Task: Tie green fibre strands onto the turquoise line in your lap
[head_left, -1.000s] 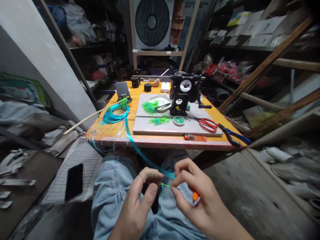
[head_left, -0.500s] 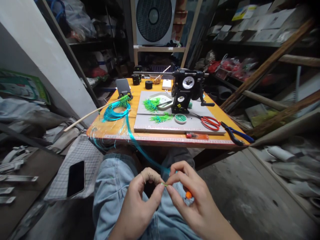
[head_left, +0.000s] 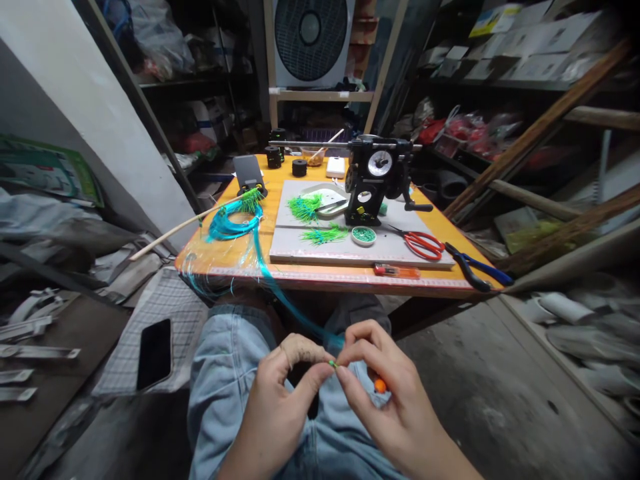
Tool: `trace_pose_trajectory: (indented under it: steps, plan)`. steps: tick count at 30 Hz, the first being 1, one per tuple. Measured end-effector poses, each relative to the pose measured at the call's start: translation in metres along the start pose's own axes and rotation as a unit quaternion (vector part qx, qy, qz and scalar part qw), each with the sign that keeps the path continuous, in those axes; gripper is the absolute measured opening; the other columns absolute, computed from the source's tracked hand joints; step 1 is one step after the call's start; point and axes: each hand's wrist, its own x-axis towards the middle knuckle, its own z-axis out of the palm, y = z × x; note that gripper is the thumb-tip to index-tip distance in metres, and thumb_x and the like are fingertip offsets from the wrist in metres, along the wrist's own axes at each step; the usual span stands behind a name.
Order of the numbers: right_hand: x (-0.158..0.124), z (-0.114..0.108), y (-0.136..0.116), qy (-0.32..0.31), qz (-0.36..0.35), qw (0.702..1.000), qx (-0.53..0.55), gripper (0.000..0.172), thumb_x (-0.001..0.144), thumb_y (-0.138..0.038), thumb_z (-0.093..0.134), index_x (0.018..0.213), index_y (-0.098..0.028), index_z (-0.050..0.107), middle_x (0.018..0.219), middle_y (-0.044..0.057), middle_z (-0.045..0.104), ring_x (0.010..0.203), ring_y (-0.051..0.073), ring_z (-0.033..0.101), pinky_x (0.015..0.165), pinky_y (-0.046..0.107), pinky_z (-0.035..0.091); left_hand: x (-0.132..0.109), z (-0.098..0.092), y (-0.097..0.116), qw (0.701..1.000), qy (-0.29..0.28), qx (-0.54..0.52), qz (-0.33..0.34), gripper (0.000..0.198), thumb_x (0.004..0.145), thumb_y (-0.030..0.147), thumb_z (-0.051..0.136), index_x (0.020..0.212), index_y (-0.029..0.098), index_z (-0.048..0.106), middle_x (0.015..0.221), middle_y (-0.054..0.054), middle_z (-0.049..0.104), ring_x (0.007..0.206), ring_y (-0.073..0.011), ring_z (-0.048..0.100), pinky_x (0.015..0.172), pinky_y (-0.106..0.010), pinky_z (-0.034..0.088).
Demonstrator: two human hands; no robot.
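The green piece (head_left: 333,364) sits over the lap (head_left: 320,427), off the desk's (head_left: 225,252) near edge, pinched between thumb and forefinger of both the left hand (head_left: 280,397) and the right hand (head_left: 395,377). So small a piece probably calls for a light, steady grip close to its ends. On the board (head_left: 295,251) along the near edge, a dish (head_left: 363,245) holds green bits (head_left: 363,235); behind, a tool (head_left: 331,207) lies across a tray (head_left: 327,197). Towards the far edge, a bowl's (head_left: 314,161) contents are unclear.

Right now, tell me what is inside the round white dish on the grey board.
Small green pieces are spread in the white dish; whatever lies beneath them is covered from view.
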Motion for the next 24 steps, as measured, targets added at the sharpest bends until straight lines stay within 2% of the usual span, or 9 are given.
trace_pose_trajectory:
  steps: [7,12,14,17,24]
  plan:
    - [-0.002,0.003,0.008,0.001,0.003,1.0,-0.023,0.012,0.095,-0.014,0.051,0.089,-0.021,0.059,0.095,0.004,0.052,0.087,0.019,0.055,0.073,0.032,0.044,0.003,-0.003,-0.006,0.994,0.023,0.08,0.076,0.011,0.085,0.013,0.07,0.083,0.023,0.075,0.078,0.0,0.072,0.079,-0.017,0.065,0.076,-0.028,0.049]
    - [-0.003,0.003,0.009,-0.015,0.015,0.999,-0.03,0.012,0.095,-0.015,0.051,0.088,-0.022,0.058,0.095,0.005,0.053,0.088,0.02,0.055,0.074,0.033,0.044,0.003,-0.008,-0.004,0.996,0.018,0.085,0.028,0.02,0.081,0.016,0.073,0.099,0.023,0.072,0.086,-0.001,0.072,0.082,-0.0188,0.066,0.077,-0.03,0.05]
    - [-0.002,0.004,0.008,-0.019,0.014,0.999,-0.03,0.012,0.095,-0.016,0.05,0.089,-0.021,0.059,0.095,0.005,0.053,0.088,0.02,0.056,0.074,0.033,0.044,0.003,-0.008,-0.002,0.995,0.014,0.098,0.024,0.01,0.083,0.014,0.067,0.089,0.022,0.069,0.082,-0.001,0.069,0.079,-0.0183,0.065,0.075,-0.03,0.049]
    - [-0.001,0.007,0.007,-0.019,0.001,0.999,-0.028,0.012,0.095,-0.016,0.05,0.088,-0.021,0.059,0.094,0.005,0.054,0.086,0.021,0.056,0.073,0.034,0.045,0.003,-0.007,0.0,0.99,0.007,0.134,0.038,0.015,0.081,0.007,0.059,0.074,0.02,0.06,0.073,0.001,0.063,0.072,-0.017,0.061,0.071,-0.029,0.047]
    - [0.0,0.011,0.009,-0.012,-0.013,1.0,-0.023,0.01,0.092,-0.015,0.053,0.093,-0.021,0.062,0.096,0.006,0.054,0.084,0.02,0.059,0.073,0.033,0.048,0.001,-0.003,-0.006,0.988,0.023,0.145,0.05,0.018,0.077,0.004,0.054,0.073,0.021,0.055,0.072,0.002,0.058,0.073,-0.0171,0.055,0.071,-0.03,0.043]
